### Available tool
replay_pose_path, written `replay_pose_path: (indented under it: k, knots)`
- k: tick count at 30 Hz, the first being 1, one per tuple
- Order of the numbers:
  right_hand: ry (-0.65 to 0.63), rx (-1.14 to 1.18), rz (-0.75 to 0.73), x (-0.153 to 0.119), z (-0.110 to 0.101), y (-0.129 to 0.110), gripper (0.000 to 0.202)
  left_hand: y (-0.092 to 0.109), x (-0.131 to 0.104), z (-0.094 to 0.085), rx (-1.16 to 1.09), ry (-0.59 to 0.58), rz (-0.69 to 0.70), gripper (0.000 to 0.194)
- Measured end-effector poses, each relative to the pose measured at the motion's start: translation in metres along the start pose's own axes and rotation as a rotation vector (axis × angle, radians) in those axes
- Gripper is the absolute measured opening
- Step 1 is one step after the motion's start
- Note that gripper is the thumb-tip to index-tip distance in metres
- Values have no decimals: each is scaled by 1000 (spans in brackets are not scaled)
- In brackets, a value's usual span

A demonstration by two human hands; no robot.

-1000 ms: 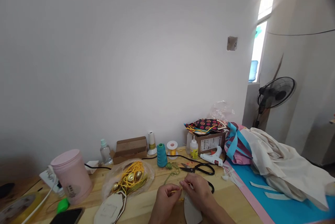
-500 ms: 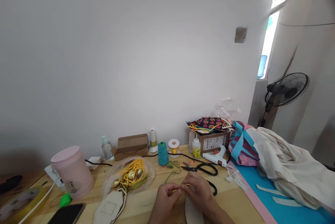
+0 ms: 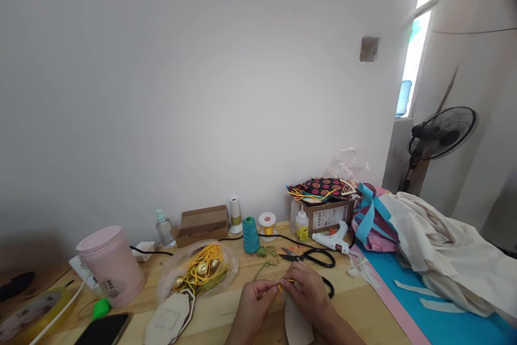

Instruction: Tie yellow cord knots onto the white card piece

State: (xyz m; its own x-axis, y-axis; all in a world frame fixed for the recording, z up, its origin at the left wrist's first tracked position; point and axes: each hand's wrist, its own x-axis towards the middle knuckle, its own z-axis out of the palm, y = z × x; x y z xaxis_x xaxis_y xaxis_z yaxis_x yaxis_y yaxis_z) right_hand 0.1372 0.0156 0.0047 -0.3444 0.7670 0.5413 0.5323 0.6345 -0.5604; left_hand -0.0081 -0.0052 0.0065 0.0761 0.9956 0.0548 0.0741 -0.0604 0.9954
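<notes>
Near the front edge of the wooden table, my left hand (image 3: 254,304) and my right hand (image 3: 307,292) meet at the fingertips. Both are closed in a pinch on a thin yellow cord (image 3: 279,294), a small loop of which hangs between them. Below my right hand lies a pale, curved flat piece (image 3: 297,323), partly covered by that hand. Black-handled scissors (image 3: 311,257) lie just beyond my right hand, and another black handle loop (image 3: 329,287) shows beside it. Green thread (image 3: 266,259) lies beyond the fingertips.
Behind stand a teal thread cone (image 3: 251,236), a glue bottle (image 3: 301,225) and a white glue gun (image 3: 333,238). Left are a bag of yellow cords (image 3: 205,267), pale flat pieces (image 3: 167,319), a pink canister (image 3: 113,269) and a phone (image 3: 104,330). White cloth (image 3: 448,248) lies right.
The fingertips have shifted slightly, and the yellow cord's loop now shows more clearly between them. The camera view has moved a little.
</notes>
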Motion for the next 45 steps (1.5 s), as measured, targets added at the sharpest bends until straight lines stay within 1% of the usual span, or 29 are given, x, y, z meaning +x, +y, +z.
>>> replay_pose_path:
  k: [7, 15, 19, 23, 25, 28, 31, 35, 38, 45]
  knots:
    - [8, 4, 4, 0, 0, 0, 22, -4, 1, -1, 8, -23, 37, 23]
    - [25, -34, 31, -1, 2, 2, 23, -8, 1, 2, 48, 37, 57, 22]
    - [18, -44, 2, -1, 1, 1, 24, -5, 0, 3, 77, 17, 63, 21]
    - [24, -82, -10, 0, 0, 0, 24, -2, -2, 3, 134, 4, 93, 20]
    - [36, -112, -3, 0, 0, 0, 24, -4, -1, 4, 187, 13, 107, 21]
    - [52, -132, 6, 0, 0, 2, 24, -10, 0, 5, 236, 47, 88, 24]
    - [66, -131, 18, 0, -1, 5, 26, -13, 1, 6, 214, 73, 66, 25]
    - [65, -98, 6, -1, -2, 5, 26, -10, 0, 5, 139, 50, 85, 24]
    - [44, -78, -7, -1, -2, 3, 25, -8, 0, 4, 148, 61, 76, 23]
    - [39, -131, 6, 0, -3, 1, 24, -7, 1, 7, 101, 8, 82, 19]
